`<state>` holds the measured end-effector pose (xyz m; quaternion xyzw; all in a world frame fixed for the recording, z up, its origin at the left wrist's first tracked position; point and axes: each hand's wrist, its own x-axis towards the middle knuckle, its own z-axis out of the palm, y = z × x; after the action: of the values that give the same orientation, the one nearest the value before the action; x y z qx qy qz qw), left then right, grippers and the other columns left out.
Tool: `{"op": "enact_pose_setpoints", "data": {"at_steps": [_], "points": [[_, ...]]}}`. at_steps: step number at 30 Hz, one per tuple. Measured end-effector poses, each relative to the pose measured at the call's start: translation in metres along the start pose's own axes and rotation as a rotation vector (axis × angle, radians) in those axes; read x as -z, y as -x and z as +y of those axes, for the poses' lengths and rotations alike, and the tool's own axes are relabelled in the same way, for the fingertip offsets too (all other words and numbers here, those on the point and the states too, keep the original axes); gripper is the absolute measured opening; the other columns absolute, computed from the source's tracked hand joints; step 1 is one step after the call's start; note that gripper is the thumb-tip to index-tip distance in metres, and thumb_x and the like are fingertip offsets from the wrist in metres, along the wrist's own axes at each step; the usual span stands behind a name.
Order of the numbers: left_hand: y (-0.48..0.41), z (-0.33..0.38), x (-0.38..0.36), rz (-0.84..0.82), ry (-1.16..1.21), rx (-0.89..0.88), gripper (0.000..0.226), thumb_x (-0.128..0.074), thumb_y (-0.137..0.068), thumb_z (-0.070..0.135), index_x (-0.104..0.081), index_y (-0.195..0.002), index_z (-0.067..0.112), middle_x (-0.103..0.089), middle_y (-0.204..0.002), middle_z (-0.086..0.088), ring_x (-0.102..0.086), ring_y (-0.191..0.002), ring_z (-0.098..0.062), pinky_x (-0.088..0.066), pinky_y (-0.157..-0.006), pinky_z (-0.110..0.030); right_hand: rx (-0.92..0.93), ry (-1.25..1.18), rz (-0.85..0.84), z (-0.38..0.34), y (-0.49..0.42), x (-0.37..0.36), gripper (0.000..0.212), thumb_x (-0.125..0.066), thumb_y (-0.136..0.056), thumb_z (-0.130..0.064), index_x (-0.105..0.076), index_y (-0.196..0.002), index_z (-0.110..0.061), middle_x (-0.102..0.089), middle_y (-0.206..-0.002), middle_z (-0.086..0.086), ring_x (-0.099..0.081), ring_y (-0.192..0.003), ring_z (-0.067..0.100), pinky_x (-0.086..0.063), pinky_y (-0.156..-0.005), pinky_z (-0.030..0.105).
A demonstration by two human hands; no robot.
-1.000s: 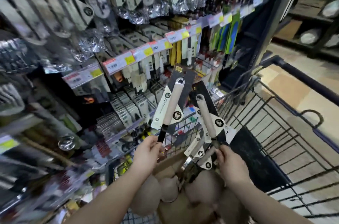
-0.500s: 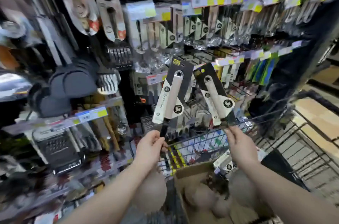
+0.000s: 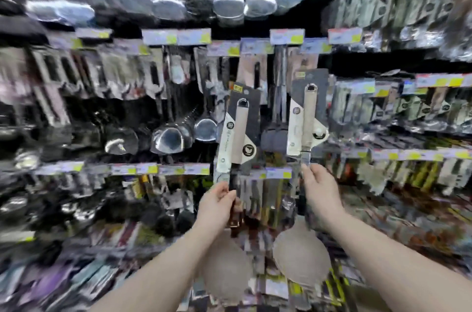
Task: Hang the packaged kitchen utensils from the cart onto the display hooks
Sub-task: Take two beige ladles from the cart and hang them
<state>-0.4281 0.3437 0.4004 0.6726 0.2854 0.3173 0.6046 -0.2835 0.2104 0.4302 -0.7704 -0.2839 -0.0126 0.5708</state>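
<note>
I hold two packaged utensils upright in front of the display wall. My left hand (image 3: 218, 203) grips the neck of the left packaged utensil (image 3: 240, 132), which has a beige handle on a black and white card; its beige head (image 3: 227, 270) hangs below my wrist. My right hand (image 3: 320, 191) grips the right packaged utensil (image 3: 307, 120) of the same kind, with its round beige head (image 3: 301, 258) below. Both card tops stand level with a row of display hooks (image 3: 258, 74). The cart is out of view.
The display wall fills the view, blurred by motion. Steel ladles and turners (image 3: 224, 2) hang along the top, more ladles (image 3: 168, 137) at middle left, carded utensils (image 3: 413, 107) at the right. Price tags (image 3: 176, 36) line the hook rows.
The view has swung left and up from the cart to face the display wall. Both hands have lifted the two packaged utensils higher and moved them further apart.
</note>
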Motion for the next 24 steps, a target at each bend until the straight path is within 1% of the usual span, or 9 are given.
{"op": "enact_pose_setpoints", "data": {"at_steps": [4, 6, 8, 10, 13, 16, 20, 22, 24], "points": [[0.018, 0.033, 0.093, 0.155, -0.060, -0.082, 0.006, -0.046, -0.093, 0.003, -0.049, -0.088, 0.005, -0.057, -0.069, -0.011, -0.059, -0.057, -0.018, -0.052, -0.055, -0.021, 0.101, -0.082, -0.136, -0.072, 0.018, -0.062, 0.033, -0.042, -0.099, -0.024, -0.044, -0.069, -0.009, -0.040, -0.062, 0.002, -0.038, -0.064, 0.019, -0.027, -0.053, 0.021], [0.028, 0.048, 0.136, 0.227, -0.062, -0.104, 0.006, -0.049, -0.093, 0.009, -0.052, -0.090, 0.006, -0.059, -0.071, -0.012, -0.062, -0.060, -0.024, -0.052, -0.064, -0.037, 0.158, -0.118, -0.195, -0.104, 0.028, -0.094, 0.035, -0.043, -0.098, -0.025, -0.041, -0.066, -0.011, -0.038, -0.060, 0.002, -0.038, -0.060, 0.018, -0.027, -0.052, 0.024], [0.034, 0.062, 0.178, 0.318, -0.116, -0.127, 0.011, -0.054, -0.089, 0.017, -0.057, -0.078, 0.017, -0.062, -0.073, -0.011, -0.066, -0.075, -0.036, -0.051, -0.076, -0.051, 0.225, -0.166, -0.249, -0.137, 0.037, -0.121, 0.037, -0.044, -0.098, -0.023, -0.038, -0.062, -0.013, -0.039, -0.059, 0.003, -0.036, -0.057, 0.016, -0.027, -0.051, 0.022], [0.040, 0.076, 0.214, 0.401, -0.131, -0.143, 0.013, -0.058, -0.086, 0.025, -0.056, -0.074, 0.019, -0.063, -0.074, -0.009, -0.066, -0.083, -0.038, -0.049, -0.082, -0.057, 0.292, -0.231, -0.295, -0.169, 0.045, -0.147, 0.040, -0.046, -0.097, -0.017, -0.037, -0.058, -0.014, -0.039, -0.057, 0.002, -0.036, -0.054, 0.013, -0.030, -0.051, 0.018], [0.050, 0.099, 0.259, 0.521, -0.073, -0.213, 0.005, -0.052, -0.091, 0.017, -0.055, -0.088, 0.014, -0.060, -0.069, -0.004, -0.062, -0.067, -0.024, -0.051, -0.079, -0.047, 0.361, -0.320, -0.393, -0.211, 0.055, -0.187, 0.039, -0.047, -0.096, -0.015, -0.043, -0.058, -0.014, -0.042, -0.053, -0.004, -0.040, -0.053, 0.011, -0.032, -0.052, 0.015], [0.053, 0.116, 0.301, 0.590, 0.064, -0.211, 0.007, -0.047, -0.094, 0.010, -0.052, -0.100, 0.010, -0.057, -0.068, -0.007, -0.059, -0.056, -0.019, -0.050, -0.065, -0.041, 0.392, -0.394, -0.513, -0.246, 0.057, -0.233, 0.034, -0.045, -0.097, -0.017, -0.048, -0.065, -0.006, -0.047, -0.058, 0.003, -0.041, -0.055, 0.013, -0.031, -0.048, 0.015], [0.040, 0.137, 0.364, 0.714, 0.017, -0.252, 0.011, -0.048, -0.094, 0.010, -0.055, -0.085, 0.007, -0.056, -0.067, -0.009, -0.057, -0.056, -0.020, -0.046, -0.055, -0.031, 0.455, -0.440, -0.584, -0.290, 0.047, -0.303, 0.041, -0.047, -0.096, -0.026, -0.049, -0.076, 0.010, -0.048, -0.067, 0.021, -0.044, -0.061, 0.022, -0.032, -0.059, 0.032], [0.028, 0.148, 0.394, 0.755, -0.027, -0.267, 0.012, -0.047, -0.094, 0.010, -0.055, -0.087, 0.004, -0.055, -0.066, -0.007, -0.056, -0.056, -0.020, -0.045, -0.048, -0.024, 0.473, -0.458, -0.590, -0.313, 0.039, -0.339, 0.043, -0.049, -0.093, -0.033, -0.053, -0.077, 0.006, -0.053, -0.071, 0.029, -0.048, -0.064, 0.023, -0.033, -0.062, 0.034], [0.009, 0.158, 0.425, 0.788, -0.056, -0.295, 0.011, -0.049, -0.093, 0.011, -0.056, -0.085, 0.006, -0.056, -0.060, -0.004, -0.055, -0.048, -0.014, -0.043, -0.043, -0.021, 0.466, -0.488, -0.610, -0.337, 0.025, -0.372, 0.042, -0.051, -0.089, -0.040, -0.056, -0.071, -0.003, -0.058, -0.066, 0.020, -0.052, -0.064, 0.023, -0.036, -0.062, 0.032]]}}
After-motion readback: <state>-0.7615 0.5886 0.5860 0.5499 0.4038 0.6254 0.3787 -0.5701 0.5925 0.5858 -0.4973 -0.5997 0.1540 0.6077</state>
